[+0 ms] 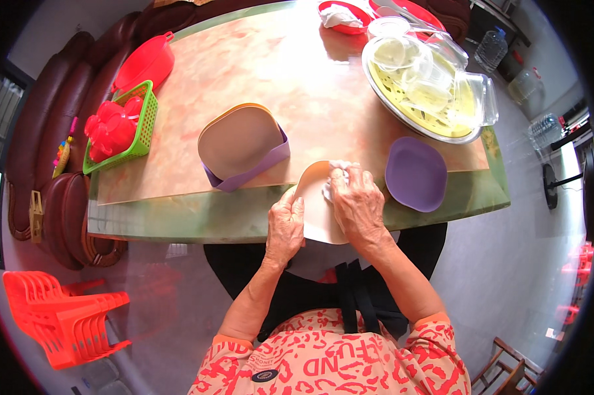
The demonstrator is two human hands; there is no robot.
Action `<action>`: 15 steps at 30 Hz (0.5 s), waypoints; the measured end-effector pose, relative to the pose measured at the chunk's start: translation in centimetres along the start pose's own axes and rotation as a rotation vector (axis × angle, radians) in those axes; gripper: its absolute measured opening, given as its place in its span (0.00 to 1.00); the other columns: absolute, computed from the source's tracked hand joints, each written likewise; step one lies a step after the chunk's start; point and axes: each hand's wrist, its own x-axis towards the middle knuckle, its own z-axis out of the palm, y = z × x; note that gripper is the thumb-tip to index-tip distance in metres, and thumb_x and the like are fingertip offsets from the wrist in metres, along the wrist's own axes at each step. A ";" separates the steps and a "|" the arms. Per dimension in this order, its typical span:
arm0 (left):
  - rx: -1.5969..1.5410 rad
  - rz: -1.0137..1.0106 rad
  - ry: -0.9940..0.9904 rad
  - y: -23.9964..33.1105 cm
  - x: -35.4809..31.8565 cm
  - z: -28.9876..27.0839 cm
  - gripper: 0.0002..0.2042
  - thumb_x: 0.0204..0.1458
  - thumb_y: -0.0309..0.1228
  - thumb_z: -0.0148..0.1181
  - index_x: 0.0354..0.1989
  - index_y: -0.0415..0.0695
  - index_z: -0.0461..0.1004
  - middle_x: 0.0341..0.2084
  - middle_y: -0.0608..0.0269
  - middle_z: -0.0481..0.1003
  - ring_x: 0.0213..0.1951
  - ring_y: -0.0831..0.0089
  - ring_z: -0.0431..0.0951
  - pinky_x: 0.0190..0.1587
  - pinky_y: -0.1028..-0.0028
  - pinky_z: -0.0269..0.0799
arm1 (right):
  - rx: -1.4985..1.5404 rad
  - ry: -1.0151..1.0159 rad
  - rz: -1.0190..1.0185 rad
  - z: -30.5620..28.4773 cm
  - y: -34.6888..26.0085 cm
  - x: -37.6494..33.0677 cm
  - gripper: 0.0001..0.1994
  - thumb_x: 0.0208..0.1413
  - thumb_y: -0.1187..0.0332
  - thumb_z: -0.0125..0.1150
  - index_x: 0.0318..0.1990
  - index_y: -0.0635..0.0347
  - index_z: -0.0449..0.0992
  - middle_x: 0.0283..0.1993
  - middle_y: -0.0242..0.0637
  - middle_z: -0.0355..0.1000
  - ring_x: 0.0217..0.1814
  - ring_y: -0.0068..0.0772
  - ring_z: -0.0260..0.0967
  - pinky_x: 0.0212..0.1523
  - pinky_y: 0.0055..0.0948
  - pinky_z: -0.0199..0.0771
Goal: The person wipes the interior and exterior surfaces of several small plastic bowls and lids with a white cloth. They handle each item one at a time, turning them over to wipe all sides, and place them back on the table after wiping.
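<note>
Beige plate (pixel 318 204) gripped at edge by left hand (pixel 285 227) for steadiness; white cloth (pixel 335 176) pressed flat by right hand (pixel 357 205), frame centre.

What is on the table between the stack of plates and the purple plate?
In the head view, the beige plate being wiped sits between the stack of plates and the purple plate, with both hands on it and a white cloth.

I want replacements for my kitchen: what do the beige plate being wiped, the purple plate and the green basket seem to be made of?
The beige plate looks like matte plastic or melamine: thin, evenly coloured, hardly any glare. The purple plate looks the same, with a soft sheen. The green basket seems moulded plastic, judging by its regular lattice walls.
</note>
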 end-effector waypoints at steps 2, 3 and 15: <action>-0.020 -0.011 -0.006 -0.1 0.0 0.0 0.15 0.64 0.30 0.45 0.55 0.41 0.70 0.16 0.67 0.70 0.10 0.81 0.65 0.11 0.78 0.63 | 0.065 0.009 -0.089 0.0 -0.7 0.9 0.14 0.48 0.67 0.60 0.43 0.64 0.75 0.46 0.44 0.70 0.45 0.43 0.70 0.46 0.37 0.72; -0.020 -0.015 -0.008 0.0 0.0 0.0 0.15 0.64 0.31 0.45 0.55 0.40 0.70 0.16 0.67 0.70 0.11 0.81 0.65 0.11 0.79 0.63 | 0.096 0.014 -0.133 0.0 -0.9 1.1 0.15 0.48 0.67 0.60 0.44 0.64 0.75 0.48 0.44 0.69 0.47 0.43 0.69 0.47 0.37 0.72; -0.115 0.028 0.059 -0.2 -0.4 -0.1 0.25 0.67 0.46 0.35 0.47 0.35 0.71 0.21 0.60 0.73 0.16 0.75 0.72 0.12 0.78 0.67 | 0.660 -0.188 -0.496 -1.8 -0.6 -1.6 0.20 0.47 0.71 0.59 0.50 0.62 0.74 0.57 0.44 0.68 0.54 0.47 0.68 0.54 0.40 0.71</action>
